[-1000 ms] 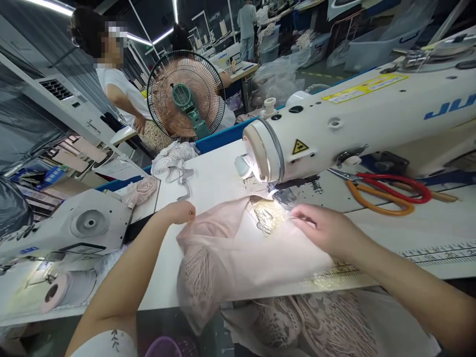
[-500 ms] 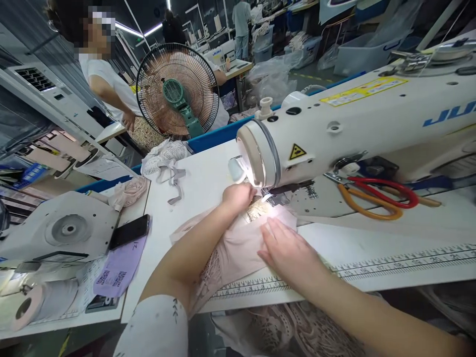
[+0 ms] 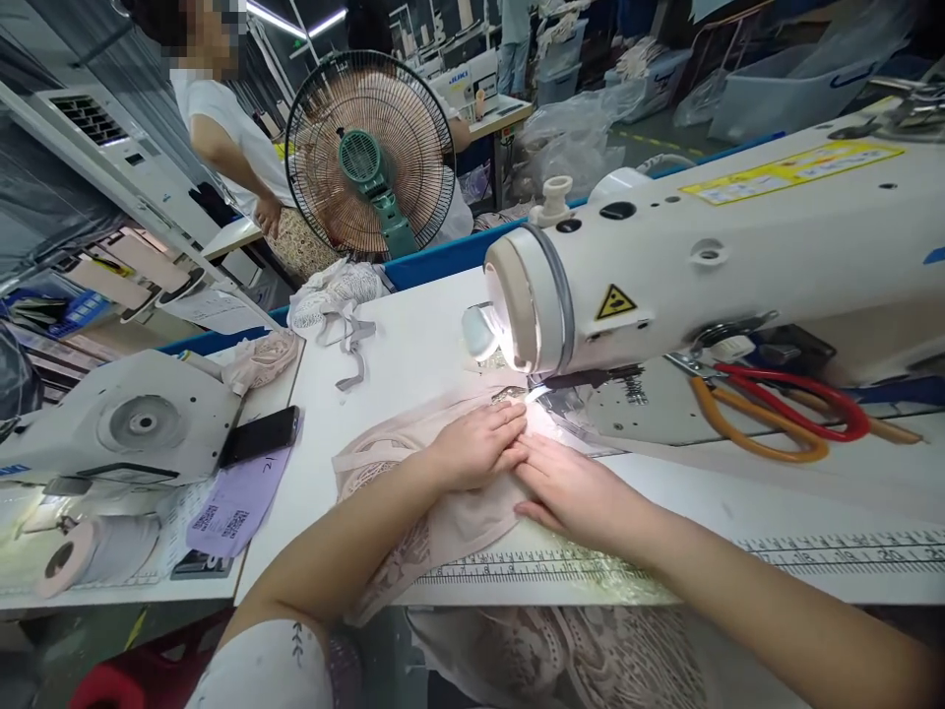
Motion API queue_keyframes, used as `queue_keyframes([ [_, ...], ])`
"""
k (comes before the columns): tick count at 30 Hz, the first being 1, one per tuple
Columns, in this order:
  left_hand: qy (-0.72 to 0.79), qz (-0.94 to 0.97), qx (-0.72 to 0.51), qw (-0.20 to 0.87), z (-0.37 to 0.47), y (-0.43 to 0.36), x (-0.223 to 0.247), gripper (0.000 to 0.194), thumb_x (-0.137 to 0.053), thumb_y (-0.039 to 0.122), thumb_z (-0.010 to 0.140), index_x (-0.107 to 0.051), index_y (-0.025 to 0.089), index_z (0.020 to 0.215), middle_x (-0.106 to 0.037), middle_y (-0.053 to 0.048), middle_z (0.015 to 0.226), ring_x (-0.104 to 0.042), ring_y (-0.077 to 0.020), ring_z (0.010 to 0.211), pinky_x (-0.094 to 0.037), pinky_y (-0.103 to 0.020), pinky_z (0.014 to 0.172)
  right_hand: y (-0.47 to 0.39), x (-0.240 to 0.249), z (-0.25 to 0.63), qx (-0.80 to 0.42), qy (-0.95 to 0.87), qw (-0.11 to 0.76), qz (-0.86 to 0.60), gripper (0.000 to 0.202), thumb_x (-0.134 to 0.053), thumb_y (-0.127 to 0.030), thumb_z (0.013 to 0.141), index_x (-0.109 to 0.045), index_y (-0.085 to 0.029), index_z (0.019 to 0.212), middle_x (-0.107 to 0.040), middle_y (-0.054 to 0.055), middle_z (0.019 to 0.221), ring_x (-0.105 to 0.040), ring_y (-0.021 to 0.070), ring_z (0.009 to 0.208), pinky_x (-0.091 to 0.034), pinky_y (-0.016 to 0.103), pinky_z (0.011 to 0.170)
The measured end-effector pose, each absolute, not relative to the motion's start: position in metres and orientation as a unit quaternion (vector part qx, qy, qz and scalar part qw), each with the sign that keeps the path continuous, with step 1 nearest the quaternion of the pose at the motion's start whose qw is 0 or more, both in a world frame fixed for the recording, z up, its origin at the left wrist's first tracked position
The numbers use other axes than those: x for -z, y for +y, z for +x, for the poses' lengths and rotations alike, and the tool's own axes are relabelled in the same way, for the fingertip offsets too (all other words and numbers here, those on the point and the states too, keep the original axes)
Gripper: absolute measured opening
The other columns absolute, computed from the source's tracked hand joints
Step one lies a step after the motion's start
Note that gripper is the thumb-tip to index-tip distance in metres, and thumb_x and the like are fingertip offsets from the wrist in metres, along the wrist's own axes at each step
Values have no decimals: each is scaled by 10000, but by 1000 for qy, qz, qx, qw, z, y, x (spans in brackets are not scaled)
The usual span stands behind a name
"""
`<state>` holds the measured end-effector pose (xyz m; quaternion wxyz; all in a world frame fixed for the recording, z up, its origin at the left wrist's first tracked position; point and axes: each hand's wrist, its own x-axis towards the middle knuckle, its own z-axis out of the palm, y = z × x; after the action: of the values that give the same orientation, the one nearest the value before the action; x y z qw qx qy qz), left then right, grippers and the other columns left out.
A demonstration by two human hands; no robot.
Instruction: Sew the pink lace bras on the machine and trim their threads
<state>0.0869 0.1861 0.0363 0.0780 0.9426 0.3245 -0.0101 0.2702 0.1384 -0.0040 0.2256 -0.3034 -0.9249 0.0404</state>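
A pale pink garment piece with lace (image 3: 465, 522) lies on the sewing table, one edge reaching under the head of a white sewing machine (image 3: 627, 271). My left hand (image 3: 479, 448) rests palm down on this fabric, fingers stretched toward the lit needle area. Beside it my right hand (image 3: 572, 484) also lies flat on the cloth, its fingertips meeting those of the left. Both hands look open and press on the fabric without wrapping round it. The needle and presser foot are hard to make out in the glare.
Scissors with red and orange handles (image 3: 783, 409) lie under the machine arm. To the left are a phone (image 3: 260, 436), a purple paper (image 3: 236, 507) and a thread cone (image 3: 99, 551). A fan (image 3: 369, 158) and a person (image 3: 228, 148) are beyond the table. A ruler strip (image 3: 834, 553) runs along the front edge.
My left hand has come back from beside the needle to lie flat next to my right hand. The fabric near the needle has shifted, and the camera view has tilted slightly.
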Motion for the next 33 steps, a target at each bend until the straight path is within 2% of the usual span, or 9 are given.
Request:
queue_keyframes([
  [6,357,933,8,49,97,194,-28,537,-430,431,969,-493,57,1349,-480,-171,1433,-418,-272,1363,-359,-403,1129,118,11,295,8,-918,261,-299,377,-439,-275,954,-575,-67,1238,-617,176,1282,-560,293,1213,-530,453,959],
  [13,367,930,14,24,103,196,-34,517,-417,451,968,-523,72,1305,-530,-185,1382,-479,-271,1305,-417,-393,1071,114,11,311,52,-915,267,-298,372,-440,-297,968,-605,-59,1201,-608,181,1294,-573,284,1203,-545,434,939],
  [18,382,924,17,25,105,194,-30,508,-430,482,953,-546,86,1249,-501,-205,1366,-576,-274,1147,-496,-373,944,110,11,315,59,-911,273,-302,372,-432,-309,972,-616,-60,1179,-617,179,1281,-588,285,1181,-549,437,924],
  [23,373,928,12,18,107,195,-30,488,-443,485,947,-558,88,1208,-528,-197,1300,-558,-269,1130,-486,-380,944,109,10,316,72,-912,268,-301,377,-403,-294,982,-608,-47,1178,-636,180,1251,-609,284,1153,-567,441,894],
  [29,367,930,10,11,112,193,-33,445,-488,447,932,-552,108,1213,-570,-171,1191,-576,-259,1053,-501,-357,876,108,11,317,57,-907,275,-313,373,-434,-297,972,-586,-57,1214,-620,168,1282,-583,277,1190,-556,444,933],
  [33,378,926,8,-3,117,189,-33,453,-497,436,926,-558,89,1210,-582,-182,1172,-553,-281,1102,-493,-373,898,107,11,317,46,-909,268,-317,384,-455,-295,968,-562,-52,1245,-613,166,1291,-568,274,1211,-552,448,949],
])
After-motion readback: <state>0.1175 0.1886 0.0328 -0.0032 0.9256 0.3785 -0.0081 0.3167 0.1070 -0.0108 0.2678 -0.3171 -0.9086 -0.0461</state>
